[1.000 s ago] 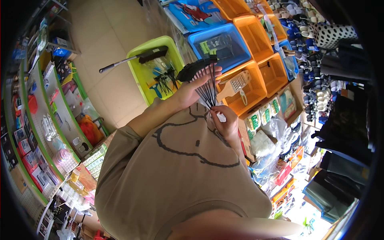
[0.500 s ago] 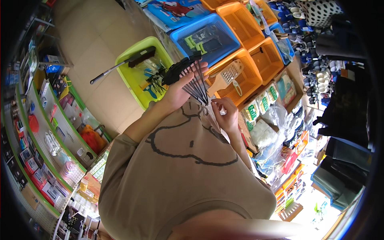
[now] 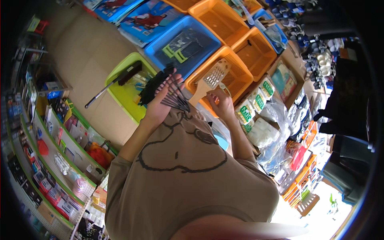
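We are holding a fan of thin black sticks [image 3: 175, 100] in our left hand [image 3: 160, 106], fingers closed around their black handle end [image 3: 154, 86] (possibly a comb or brush; the view is too small to tell). Half a second ago our right hand [image 3: 222, 105] was pinching at the sticks' lower tips; now it is sitting apart at 3 o'clock of them, curled, and we cannot tell whether it is gripping anything. So the bundle is resting in 1 hand only. Beyond it, at 12 o'clock, we are seeing 3 orange baskets [image 3: 234, 76], 1 blue crate [image 3: 188, 44] and 1 lime tray [image 3: 126, 94] at 10 o'clock. A pale perforated scoop [image 3: 210, 80] is lying across the nearest orange basket's rim, and a long-handled brush [image 3: 116, 82] is resting across the lime tray.
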The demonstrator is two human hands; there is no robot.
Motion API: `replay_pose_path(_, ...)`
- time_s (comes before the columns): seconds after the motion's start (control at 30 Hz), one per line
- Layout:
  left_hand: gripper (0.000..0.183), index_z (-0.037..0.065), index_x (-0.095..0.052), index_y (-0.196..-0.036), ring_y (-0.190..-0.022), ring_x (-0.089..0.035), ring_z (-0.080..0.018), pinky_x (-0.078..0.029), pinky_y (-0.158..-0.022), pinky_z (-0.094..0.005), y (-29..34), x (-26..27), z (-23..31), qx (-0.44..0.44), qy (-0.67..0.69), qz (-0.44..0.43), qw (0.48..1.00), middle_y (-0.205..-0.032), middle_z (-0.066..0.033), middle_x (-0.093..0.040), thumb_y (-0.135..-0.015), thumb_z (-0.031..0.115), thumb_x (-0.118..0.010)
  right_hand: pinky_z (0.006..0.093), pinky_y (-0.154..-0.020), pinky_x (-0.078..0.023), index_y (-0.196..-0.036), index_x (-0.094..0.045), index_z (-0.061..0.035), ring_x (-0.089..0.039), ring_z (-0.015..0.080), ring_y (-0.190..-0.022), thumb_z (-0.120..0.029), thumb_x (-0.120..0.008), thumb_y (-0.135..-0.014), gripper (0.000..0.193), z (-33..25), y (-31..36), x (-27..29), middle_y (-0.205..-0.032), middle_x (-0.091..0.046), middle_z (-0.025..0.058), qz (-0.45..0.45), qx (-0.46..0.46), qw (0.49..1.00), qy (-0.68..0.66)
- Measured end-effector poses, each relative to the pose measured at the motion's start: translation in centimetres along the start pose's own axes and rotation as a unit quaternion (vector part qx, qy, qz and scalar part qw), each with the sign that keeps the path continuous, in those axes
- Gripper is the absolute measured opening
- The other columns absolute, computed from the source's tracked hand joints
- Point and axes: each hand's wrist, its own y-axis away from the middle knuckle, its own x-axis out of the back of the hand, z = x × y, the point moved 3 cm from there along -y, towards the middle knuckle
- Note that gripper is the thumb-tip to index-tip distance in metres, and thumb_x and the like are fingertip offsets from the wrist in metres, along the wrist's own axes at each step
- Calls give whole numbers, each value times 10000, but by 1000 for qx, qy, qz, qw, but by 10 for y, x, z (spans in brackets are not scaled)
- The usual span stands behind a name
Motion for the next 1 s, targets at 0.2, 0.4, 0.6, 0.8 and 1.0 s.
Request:
replay_pose_path(0.2,621,9,-306,-1466,-1354,-407,-237,-247,-1186,-480,-11,-15,-12,-26,30,33,999,-1454,-126,-416,-977,316,-536,355,-634,-547,-933,-711,-71,-687,240,-686,-167,-648,-858,136,100,-50,48,-775,-699,107,83,-91,991,58)
replay_pose_path(0.4,665,31,-309,-1466,-1387,-363,-257,-240,-1175,-520,-19,-19,-22,-36,-19,88,995,-1512,-91,-356,-968,419,-515,393,-705,-555,-883,-722,-84,-705,300,-762,-259,-646,-852,193,243,-141,99,-779,-710,127,201,-194,953,121)
replay_pose_path(0.6,745,11,-211,-1506,-1435,-286,-288,-175,-1193,-534,-11,-22,-32,-57,-67,175,981,-1550,-144,-283,-971,456,-478,425,-737,-548,-1016,-658,-50,-662,265,-879,-267,-633,-846,277,403,-210,57,-1038,-673,133,38,-515,854,57)
replay_pose_path(0.8,765,8,-215,-1506,-1431,-297,-275,-174,-1201,-496,12,-22,-37,-98,-47,292,950,-1531,-176,-313,-960,467,-492,376,-660,-544,-902,-674,14,-680,234,-743,-291,-658,-820,316,398,-245,14,-844,-696,126,21,-587,809,-13)
replay_pose_path(1.0,784,8,-227,-1504,-1419,-321,-271,-216,-1189,-486,13,-15,-40,-83,-7,333,939,-1522,-176,-332,-944,468,-527,383,-500,-525,-964,-612,96,-654,246,-611,-117,-687,-813,272,502,-230,16,-830,-672,184,71,-555,818,-130)
